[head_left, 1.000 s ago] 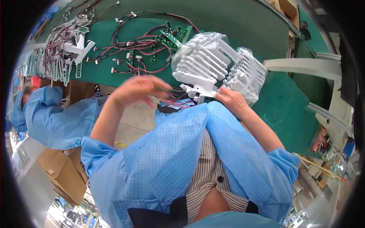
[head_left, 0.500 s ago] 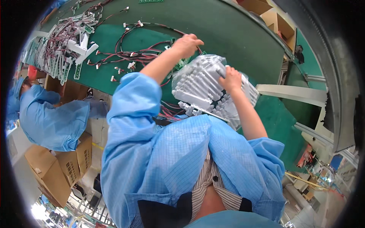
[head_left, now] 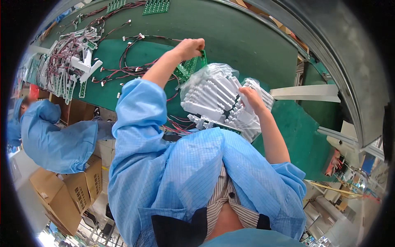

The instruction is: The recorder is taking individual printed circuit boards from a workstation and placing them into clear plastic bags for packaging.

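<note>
My left hand (head_left: 191,48) is closed, pinching a narrow green circuit board (head_left: 203,59) that hangs below its fingertips. Just beneath it lie more green circuit boards (head_left: 187,68), close to the red and black wires. In front of me sits a clear plastic bag (head_left: 226,69), open and crumpled around rows of white plastic strips (head_left: 214,94). My right hand (head_left: 252,99) is at the right part of that pile, its fingers curled on a white strip; the fingers partly hide the piece.
To the left, a heap of white strips with wires (head_left: 66,61) covers the green mat. Wire bundles (head_left: 127,61) with white connectors run between. Green board panels (head_left: 156,7) lie at the far edge. A pale bar (head_left: 306,92) stands right; a co-worker in blue (head_left: 57,131) is at left.
My left hand has moved slightly left and lifted a green circuit board into view. The right hand has shifted lower on the pile, and the whole view has turned slightly.
</note>
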